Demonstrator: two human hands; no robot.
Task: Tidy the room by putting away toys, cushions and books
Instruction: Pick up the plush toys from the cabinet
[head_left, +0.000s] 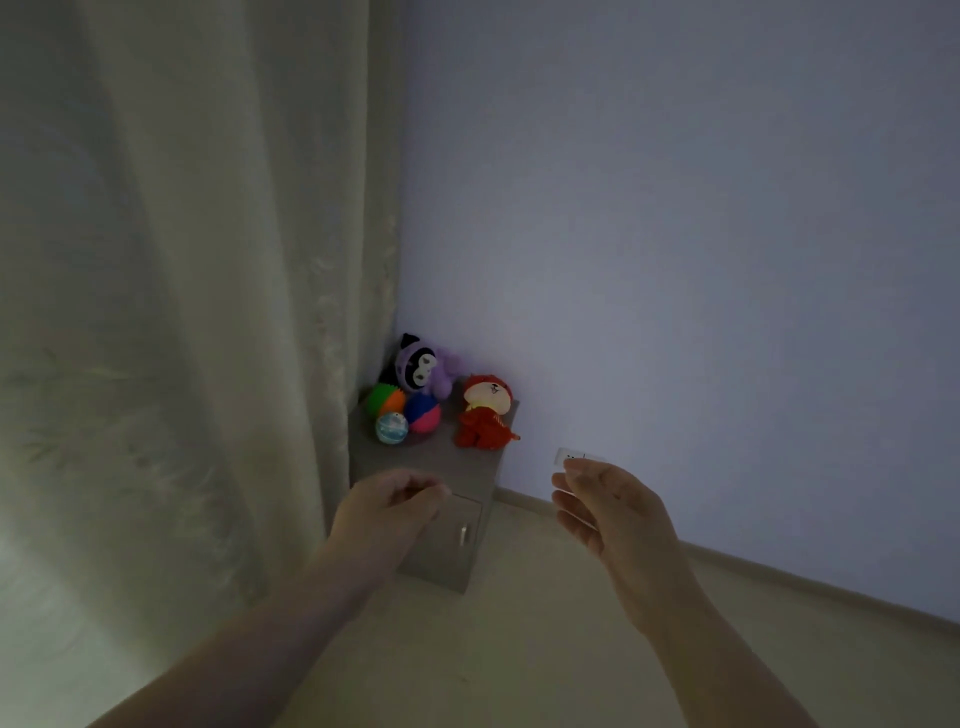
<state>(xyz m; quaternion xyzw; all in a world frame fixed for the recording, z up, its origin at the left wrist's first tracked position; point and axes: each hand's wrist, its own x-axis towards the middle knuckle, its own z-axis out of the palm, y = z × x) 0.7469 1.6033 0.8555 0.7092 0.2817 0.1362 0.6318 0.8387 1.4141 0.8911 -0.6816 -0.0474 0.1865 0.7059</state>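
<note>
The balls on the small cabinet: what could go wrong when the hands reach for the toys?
The pale blue ball lies loose on the cabinet top; a nudge from the left hand could roll it off. The red plush sits at the right edge and might fall off.

The cabinet (460, 470) is grey. The lilac plush toy (418, 366), farthest, has a black hood and white face. The red plush toy (485, 415), right, has a cream face. Left sits the green-and-orange ball (384, 400), beside it the blue-and-pink ball (422, 413), and nearest the pale blue ball (391, 427), swirled white. The curtain (182, 312) is cream, faintly leaf-patterned.
</note>
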